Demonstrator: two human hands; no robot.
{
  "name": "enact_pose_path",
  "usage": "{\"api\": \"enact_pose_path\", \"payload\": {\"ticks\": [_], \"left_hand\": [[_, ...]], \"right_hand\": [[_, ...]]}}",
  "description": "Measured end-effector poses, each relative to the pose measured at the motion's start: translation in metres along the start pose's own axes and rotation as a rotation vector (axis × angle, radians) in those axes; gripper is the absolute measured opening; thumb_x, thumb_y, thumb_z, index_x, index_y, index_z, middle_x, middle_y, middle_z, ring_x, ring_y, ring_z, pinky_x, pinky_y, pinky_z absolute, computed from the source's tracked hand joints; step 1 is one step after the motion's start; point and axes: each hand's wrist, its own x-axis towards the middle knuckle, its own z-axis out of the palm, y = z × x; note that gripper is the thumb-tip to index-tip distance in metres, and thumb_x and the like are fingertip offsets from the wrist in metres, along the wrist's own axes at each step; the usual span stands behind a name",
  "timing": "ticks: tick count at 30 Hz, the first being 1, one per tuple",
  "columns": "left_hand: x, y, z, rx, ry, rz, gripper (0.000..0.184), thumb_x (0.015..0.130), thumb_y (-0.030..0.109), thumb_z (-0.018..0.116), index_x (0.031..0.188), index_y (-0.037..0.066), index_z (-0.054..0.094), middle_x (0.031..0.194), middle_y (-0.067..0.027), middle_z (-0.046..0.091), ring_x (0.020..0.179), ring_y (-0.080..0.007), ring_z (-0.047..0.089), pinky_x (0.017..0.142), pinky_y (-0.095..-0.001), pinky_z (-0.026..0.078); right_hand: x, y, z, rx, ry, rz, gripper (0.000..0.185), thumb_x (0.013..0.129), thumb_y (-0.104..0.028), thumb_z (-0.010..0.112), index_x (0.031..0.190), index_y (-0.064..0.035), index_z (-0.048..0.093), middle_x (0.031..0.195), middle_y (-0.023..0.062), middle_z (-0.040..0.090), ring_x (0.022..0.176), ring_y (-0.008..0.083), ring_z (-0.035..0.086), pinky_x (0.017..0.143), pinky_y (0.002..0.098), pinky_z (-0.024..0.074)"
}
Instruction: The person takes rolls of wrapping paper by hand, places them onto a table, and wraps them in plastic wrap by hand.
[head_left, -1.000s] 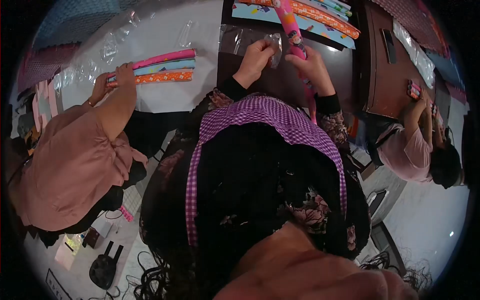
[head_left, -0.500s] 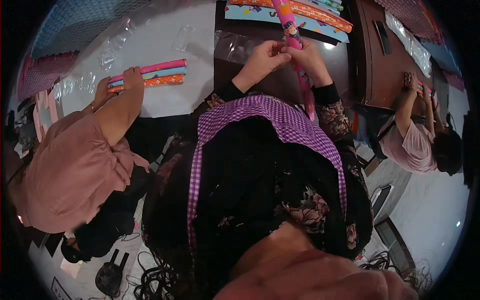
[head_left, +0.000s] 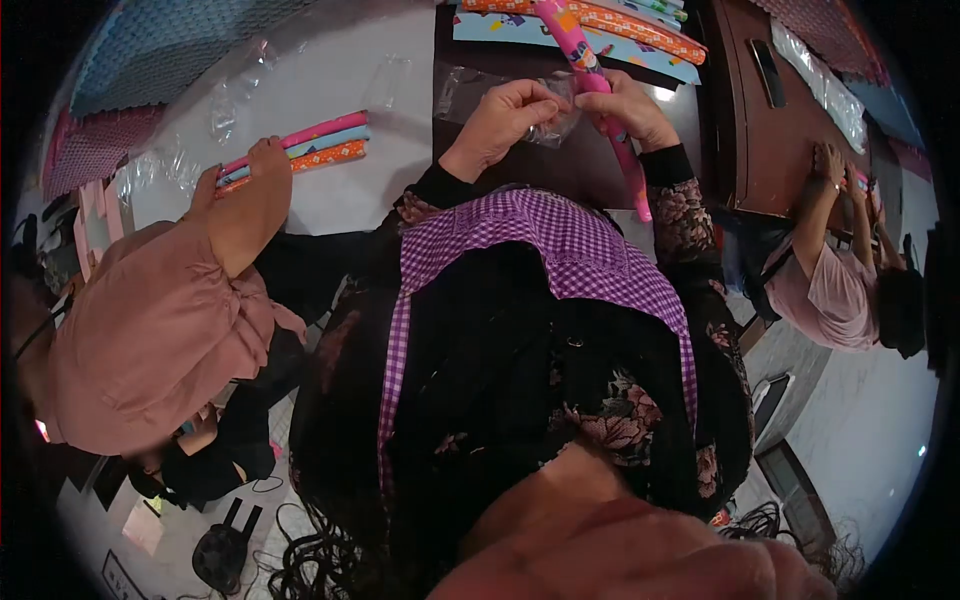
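A pink patterned roll stands tilted in front of me, and my right hand is wrapped round its middle. Just left of it, my left hand pinches a crumpled piece of clear plastic, which spreads between the two hands. Beyond the hands, orange patterned rolls and a light blue patterned sheet lie on the dark table. The lower end of the pink roll points toward my right sleeve.
At left, a co-worker holds pink, blue and orange rolls on a white table with clear plastic wrap. A phone lies on the brown surface at right, near another person. A backpack is on the floor.
My left hand has moved left, away from my right, with clear plastic showing between them. The pink roll's lower end has swung right. The right co-worker's hands have shifted over their rolls.
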Motion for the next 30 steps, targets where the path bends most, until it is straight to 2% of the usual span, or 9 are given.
{"api": "enact_pose_path", "payload": {"ticks": [2,5,7,10,14,17,23,28,30], "left_hand": [[-0.003,-0.001,-0.010,0.048,-0.023,-0.068,0.016,0.092,0.013,0.058,0.100,0.000,0.061,0.089,-0.0071,0.064,0.081,-0.0132,0.061,0.073,-0.0249,0.049],[-0.004,-0.004,-0.018,0.158,0.073,-0.113,0.017,0.090,0.016,0.061,0.097,0.001,0.062,0.086,-0.0063,0.063,0.079,-0.0115,0.060,0.066,-0.0234,0.047],[-0.006,-0.003,-0.024,0.225,0.074,-0.145,0.019,0.090,0.019,0.062,0.098,0.002,0.062,0.082,-0.0039,0.062,0.076,-0.0098,0.059,0.060,-0.0224,0.045],[-0.005,0.003,-0.015,0.097,0.101,-0.201,0.018,0.091,0.018,0.060,0.099,0.002,0.062,0.080,-0.0026,0.062,0.073,-0.0086,0.057,0.060,-0.0209,0.044],[0.008,-0.010,0.001,0.192,0.082,-0.206,0.017,0.090,0.017,0.059,0.099,0.002,0.062,0.079,-0.0012,0.062,0.070,-0.0072,0.056,0.059,-0.0199,0.043],[0.016,-0.019,0.015,0.154,0.130,-0.240,0.012,0.089,0.015,0.061,0.093,0.003,0.062,0.077,-0.0005,0.061,0.066,-0.0058,0.054,0.056,-0.0195,0.042],[0.021,-0.012,0.033,0.111,0.255,-0.126,0.013,0.086,0.014,0.065,0.079,0.005,0.057,0.071,0.0005,0.057,0.058,-0.0052,0.049,0.051,-0.0206,0.040],[0.008,0.008,0.020,0.393,0.253,0.112,0.018,0.082,0.010,0.065,0.073,0.002,0.052,0.063,-0.0017,0.056,0.058,-0.0059,0.052,0.046,-0.0242,0.038],[0.008,-0.019,0.005,0.460,0.225,0.132,0.014,0.080,0.007,0.062,0.074,0.000,0.052,0.064,-0.0027,0.057,0.059,-0.0075,0.054,0.048,-0.0258,0.040]], "right_hand": [[0.001,0.003,-0.001,-0.031,0.029,-0.008,0.023,0.079,-0.023,0.068,0.088,-0.0031,0.060,0.061,-0.0010,0.053,0.048,0.0068,0.050,0.045,0.0221,0.0387],[0.004,-0.002,-0.002,-0.051,0.020,-0.025,0.024,0.079,-0.024,0.069,0.084,-0.0041,0.057,0.059,-0.0007,0.053,0.047,0.0074,0.050,0.045,0.0221,0.0389],[0.008,-0.004,0.007,-0.138,0.044,-0.025,0.026,0.079,-0.025,0.069,0.086,-0.0030,0.057,0.058,-0.0003,0.052,0.046,0.0077,0.050,0.044,0.0221,0.0387],[0.010,0.002,0.007,-0.155,0.038,-0.031,0.028,0.080,-0.026,0.068,0.087,-0.0020,0.056,0.058,0.0001,0.053,0.046,0.0079,0.051,0.044,0.0223,0.0390],[0.007,0.009,-0.012,-0.131,0.016,-0.004,0.029,0.080,-0.026,0.068,0.089,-0.0011,0.057,0.059,0.0000,0.053,0.046,0.0078,0.051,0.044,0.0223,0.0396],[-0.004,0.009,-0.023,-0.143,0.040,0.014,0.031,0.080,-0.027,0.068,0.093,-0.0012,0.058,0.060,-0.0006,0.053,0.047,0.0071,0.051,0.045,0.0223,0.0400],[-0.024,-0.024,-0.024,-0.211,0.176,-0.038,0.030,0.082,-0.027,0.068,0.095,-0.0023,0.059,0.060,-0.0017,0.053,0.050,0.0065,0.051,0.046,0.0214,0.0404],[-0.001,-0.030,0.025,-0.253,0.116,0.007,0.028,0.079,-0.027,0.070,0.091,-0.0042,0.060,0.062,-0.0027,0.051,0.048,0.0062,0.048,0.043,0.0221,0.0379],[0.002,-0.027,0.036,-0.246,0.106,0.043,0.026,0.078,-0.027,0.071,0.087,-0.0049,0.059,0.061,-0.0023,0.052,0.047,0.0064,0.048,0.043,0.0221,0.0381]]}}
